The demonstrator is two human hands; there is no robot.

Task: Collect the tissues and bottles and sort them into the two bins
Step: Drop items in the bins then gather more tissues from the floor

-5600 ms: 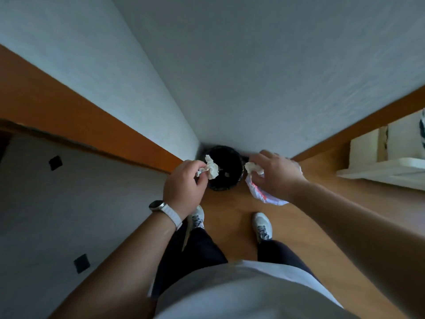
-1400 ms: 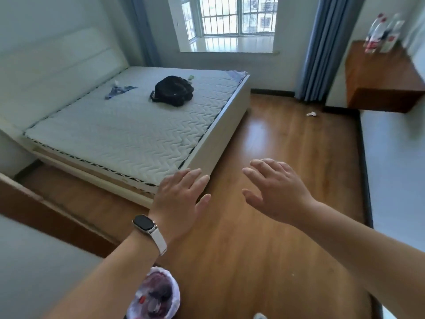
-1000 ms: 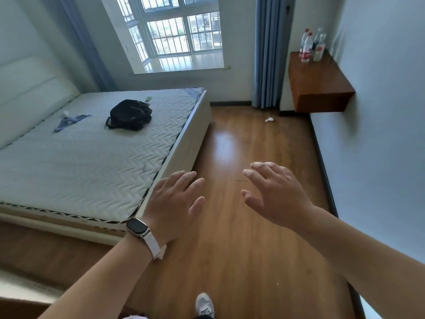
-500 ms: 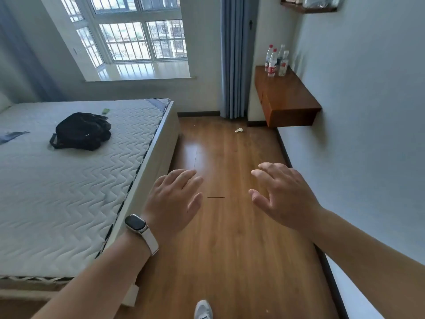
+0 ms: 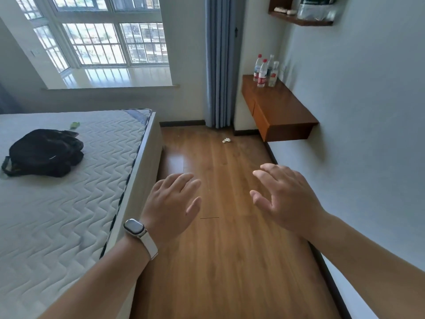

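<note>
A crumpled white tissue [image 5: 226, 140] lies on the wooden floor far ahead, near the curtain. Several clear plastic bottles [image 5: 264, 71], some with red caps and labels, stand upright at the far end of a wall-mounted wooden desk [image 5: 279, 107]. My left hand [image 5: 171, 207], with a watch on its wrist, is held out in front of me with fingers spread and nothing in it. My right hand [image 5: 284, 196] is stretched out the same way, empty. Both hands hover over the floor, well short of the tissue. No bin is in view.
A bed with a white quilted mattress [image 5: 69, 180] fills the left side, with a black backpack [image 5: 43, 153] on it. A blue curtain [image 5: 219, 61] hangs at the far wall by the window. A wall shelf [image 5: 299, 19] hangs upper right. The right wall runs close alongside.
The view has swung from the bins in the corner across the room and moved forward along the bed. The tissues my hands held earlier are gone; both hands are now empty and spread.
</note>
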